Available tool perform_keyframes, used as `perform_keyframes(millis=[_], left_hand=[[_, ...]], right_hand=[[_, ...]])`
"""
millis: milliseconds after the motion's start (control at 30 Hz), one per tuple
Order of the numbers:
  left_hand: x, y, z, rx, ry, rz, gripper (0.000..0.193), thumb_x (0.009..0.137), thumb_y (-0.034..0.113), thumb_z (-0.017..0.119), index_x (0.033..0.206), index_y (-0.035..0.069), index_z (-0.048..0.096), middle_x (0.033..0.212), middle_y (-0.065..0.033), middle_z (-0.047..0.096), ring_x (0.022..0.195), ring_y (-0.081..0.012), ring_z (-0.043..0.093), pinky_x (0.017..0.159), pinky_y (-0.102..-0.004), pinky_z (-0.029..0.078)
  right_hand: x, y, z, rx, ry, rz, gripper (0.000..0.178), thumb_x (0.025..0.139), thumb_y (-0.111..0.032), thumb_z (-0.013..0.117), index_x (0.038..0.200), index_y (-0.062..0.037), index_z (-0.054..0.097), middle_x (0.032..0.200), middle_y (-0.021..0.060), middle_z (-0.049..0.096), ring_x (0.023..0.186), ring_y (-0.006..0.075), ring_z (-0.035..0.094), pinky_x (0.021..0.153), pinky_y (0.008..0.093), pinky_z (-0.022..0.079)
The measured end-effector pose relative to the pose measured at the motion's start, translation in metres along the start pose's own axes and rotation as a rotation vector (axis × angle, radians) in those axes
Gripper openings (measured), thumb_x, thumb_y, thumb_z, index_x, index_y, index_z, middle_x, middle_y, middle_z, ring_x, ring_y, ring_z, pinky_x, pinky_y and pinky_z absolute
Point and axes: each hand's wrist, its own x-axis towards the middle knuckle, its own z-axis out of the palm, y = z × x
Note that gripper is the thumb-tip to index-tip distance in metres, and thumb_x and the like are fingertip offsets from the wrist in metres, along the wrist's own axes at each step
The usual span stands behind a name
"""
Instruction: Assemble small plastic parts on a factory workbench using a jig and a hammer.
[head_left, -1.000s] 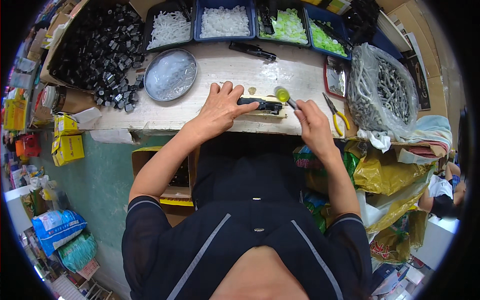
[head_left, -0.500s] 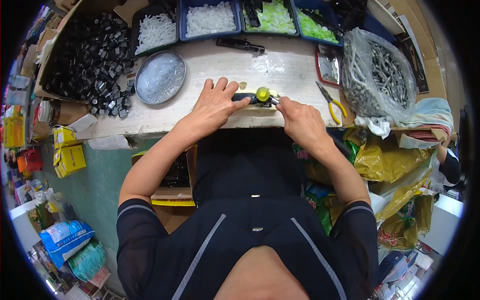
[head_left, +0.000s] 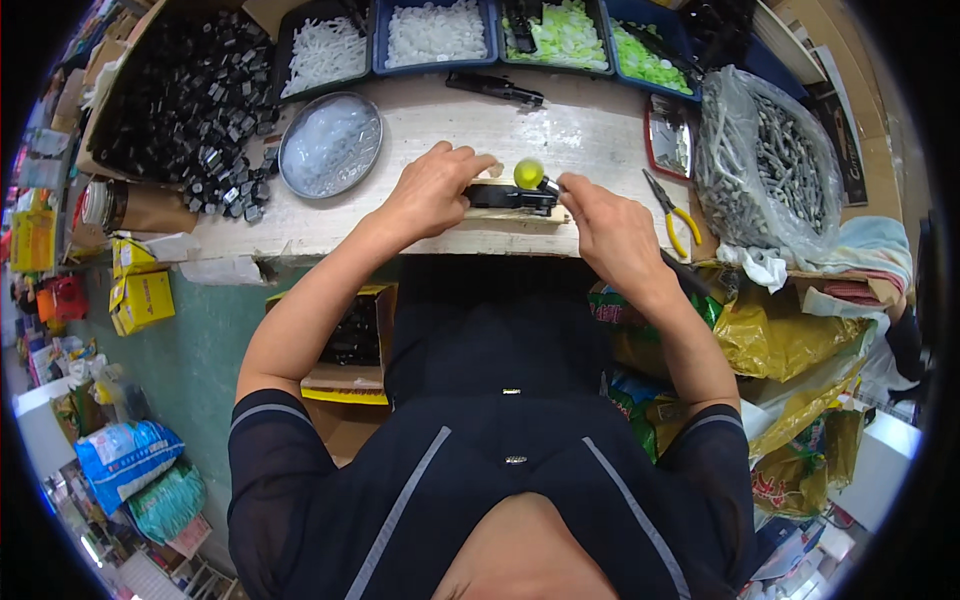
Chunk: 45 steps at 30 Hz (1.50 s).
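Note:
My right hand (head_left: 610, 215) is closed around the metal shaft of a small hammer (head_left: 529, 173) with a round yellow head. The hammer head hovers just over a long black part (head_left: 512, 198), slightly blurred. That part lies across a pale wooden block (head_left: 540, 215) near the table's front edge. My left hand (head_left: 428, 195) grips the left end of the black part. One of its fingers points out above the part, toward the hammer head. What the thumb presses on is partly hidden.
Blue trays (head_left: 437, 68) of small white and green pieces line the back. A heap of black pieces (head_left: 215, 150) lies left, beside a round metal dish (head_left: 330, 145). To the right are yellow-handled pliers (head_left: 675, 215), a red-rimmed tray (head_left: 670, 140) and a plastic bag (head_left: 770, 165) of grey pieces.
The hammer head has risen slightly off the black part, uncovering more of it. A finger of my left hand has lifted from the part. The view has shifted a little.

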Motion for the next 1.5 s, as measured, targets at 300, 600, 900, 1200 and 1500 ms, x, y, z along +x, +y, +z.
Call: perform_keyframes(millis=[300, 600, 900, 1200, 1500], left_hand=[[-0.014, 0.003, 0.013, -0.112, 0.200, -0.062, 0.070, 0.059, -0.004, 0.063, 0.124, 0.009, 0.043, 0.079, -0.0080, 0.056, 0.080, -0.0250, 0.048, 0.072, -0.0348, 0.039], [-0.039, -0.002, 0.033, -0.186, 0.473, -0.199, 0.079, 0.058, 0.003, 0.073, 0.129, 0.011, 0.038, 0.093, -0.0056, 0.053, 0.088, -0.0231, 0.045, 0.082, -0.0346, 0.032], [-0.050, -0.007, 0.038, -0.224, 0.504, -0.173, 0.086, 0.057, 0.008, 0.074, 0.132, 0.011, 0.032, 0.109, -0.0086, 0.046, 0.097, -0.0259, 0.042, 0.084, -0.0368, 0.031], [-0.029, 0.000, 0.025, -0.278, 0.460, -0.090, 0.093, 0.053, 0.005, 0.076, 0.134, 0.012, 0.031, 0.116, -0.0098, 0.044, 0.101, -0.0274, 0.041, 0.085, -0.0369, 0.030], [-0.020, -0.004, 0.024, 0.008, 0.353, 0.232, 0.051, 0.064, 0.003, 0.065, 0.113, 0.005, 0.053, 0.093, -0.0062, 0.055, 0.086, -0.0234, 0.047, 0.076, -0.0360, 0.032]], right_hand=[[0.021, -0.017, 0.001, 0.231, 0.101, -0.083, 0.011, 0.079, -0.007, 0.043, 0.089, -0.0062, 0.048, 0.065, 0.0191, 0.058, 0.061, 0.0374, 0.057, 0.054, 0.0471, 0.043], [0.049, -0.020, 0.003, 0.249, -0.034, 0.035, 0.018, 0.089, -0.024, 0.045, 0.095, -0.0102, 0.056, 0.064, 0.0202, 0.057, 0.064, 0.0399, 0.055, 0.055, 0.0474, 0.040], [0.053, -0.025, 0.018, 0.267, 0.006, 0.008, 0.015, 0.086, -0.019, 0.045, 0.087, -0.0055, 0.051, 0.066, 0.0211, 0.058, 0.063, 0.0387, 0.058, 0.057, 0.0476, 0.043], [0.042, -0.031, 0.023, 0.130, -0.079, 0.001, 0.017, 0.086, -0.020, 0.049, 0.093, -0.0068, 0.056, 0.073, 0.0180, 0.061, 0.068, 0.0375, 0.058, 0.057, 0.0452, 0.044], [0.006, 0.038, 0.034, -0.045, 0.314, 0.205, 0.016, 0.083, -0.014, 0.052, 0.097, -0.0088, 0.058, 0.070, 0.0124, 0.057, 0.063, 0.0334, 0.056, 0.054, 0.0432, 0.042]])
